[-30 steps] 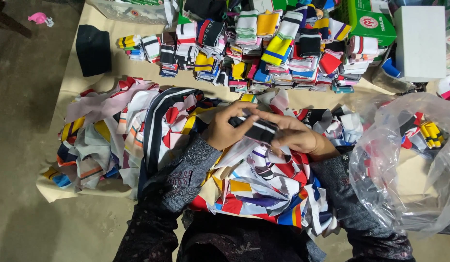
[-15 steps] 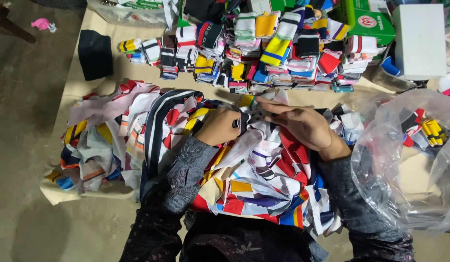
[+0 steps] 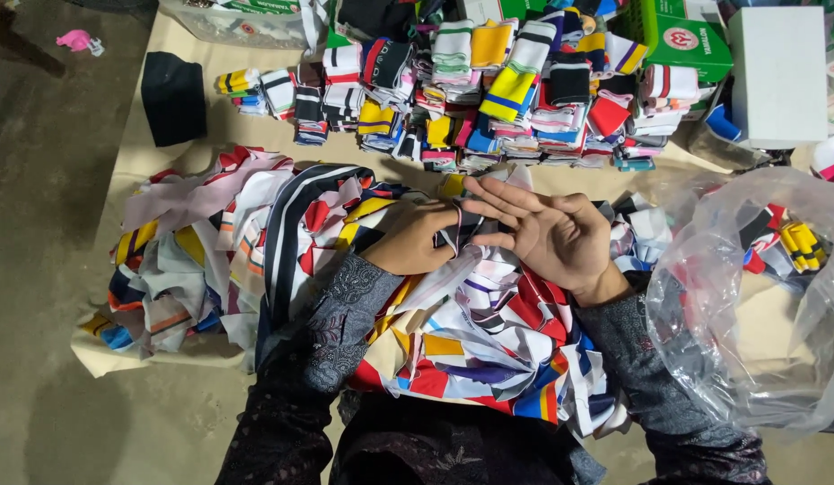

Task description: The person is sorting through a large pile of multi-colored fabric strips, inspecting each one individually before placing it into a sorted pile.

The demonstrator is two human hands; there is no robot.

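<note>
My left hand [image 3: 410,238] is closed on a striped fabric band [image 3: 453,235] that rises from the loose heap of coloured striped strips [image 3: 471,332] in my lap. My right hand [image 3: 547,235] is spread flat, palm up, fingers pointing left, its fingertips just above that band and close to my left hand. It holds nothing. More loose strips [image 3: 192,251] lie piled to the left of my arms.
Stacks of folded striped bands [image 3: 489,99] fill the back of the beige sheet [image 3: 93,359]. A black folded cloth [image 3: 173,97] lies at the back left. A clear plastic bag [image 3: 749,296] with some bands sits right. Green box [image 3: 682,36] and white box [image 3: 776,76] stand back right.
A second ago both hands gripped a dark folded band together. My right hand has since let go and spread flat; my left hand stays closed on a strip.
</note>
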